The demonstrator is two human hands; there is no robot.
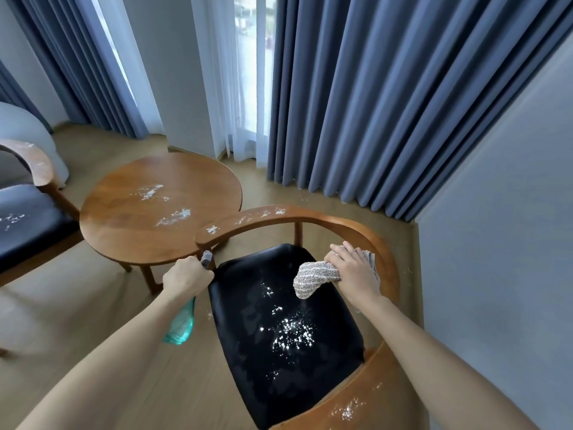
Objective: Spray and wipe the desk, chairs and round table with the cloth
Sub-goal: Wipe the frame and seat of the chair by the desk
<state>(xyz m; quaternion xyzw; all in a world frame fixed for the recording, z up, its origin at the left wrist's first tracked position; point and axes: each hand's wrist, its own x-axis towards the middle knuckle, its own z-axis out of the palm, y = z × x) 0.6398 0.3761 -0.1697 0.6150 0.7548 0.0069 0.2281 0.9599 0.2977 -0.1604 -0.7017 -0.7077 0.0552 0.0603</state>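
A cloth (313, 276) is gripped by the curled right hand (352, 268) at the seat (248, 305) edge; a spray bottle (183, 321) is clenched by the left hand (186, 276) beside the chair.

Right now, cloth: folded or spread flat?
Bunched, not spread: the cloth is crumpled under the right hand, one end hanging loose over the chair seat.

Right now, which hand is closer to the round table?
Left. The left hand, gripping the spray bottle, is just below the round table edge; the right hand is across the chair seat.
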